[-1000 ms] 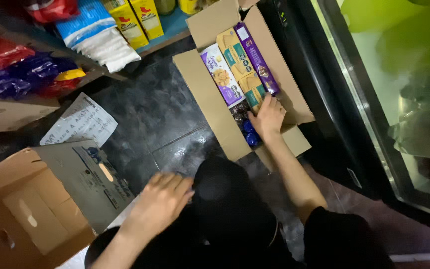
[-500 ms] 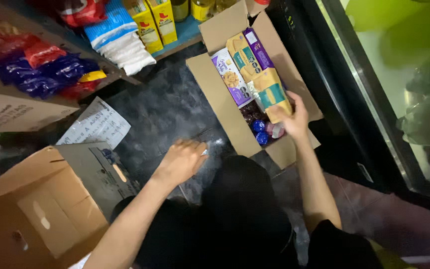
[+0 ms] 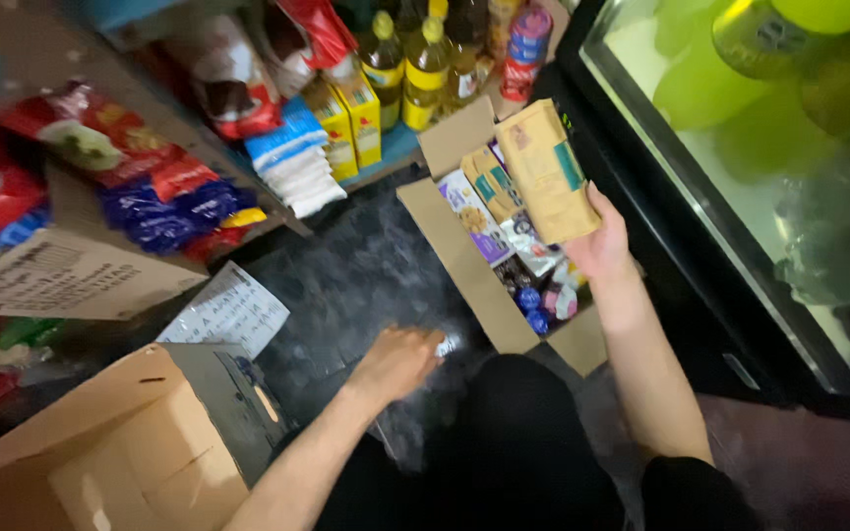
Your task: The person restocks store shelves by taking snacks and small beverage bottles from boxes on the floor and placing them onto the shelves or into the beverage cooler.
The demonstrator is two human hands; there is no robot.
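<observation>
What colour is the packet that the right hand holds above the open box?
The packet is tan with a teal patch, seen clearly in the head view.

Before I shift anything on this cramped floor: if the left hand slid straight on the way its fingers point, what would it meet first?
The left hand, flat on the dark floor, points toward the open cardboard box of packets. It would probably meet that box's near wall first, though depth is hard to judge.

The pack (image 3: pixel 546 169) is tan with a teal patch. The box (image 3: pixel 464 265) below is plain brown card, its packets purple, white and blue. The floor (image 3: pixel 356 285) is dark, marbled grey. Yellow bottles (image 3: pixel 427 74), red bags (image 3: pixel 100 138) and a blue-and-white sack (image 3: pixel 297 157) fill the shelf.
</observation>
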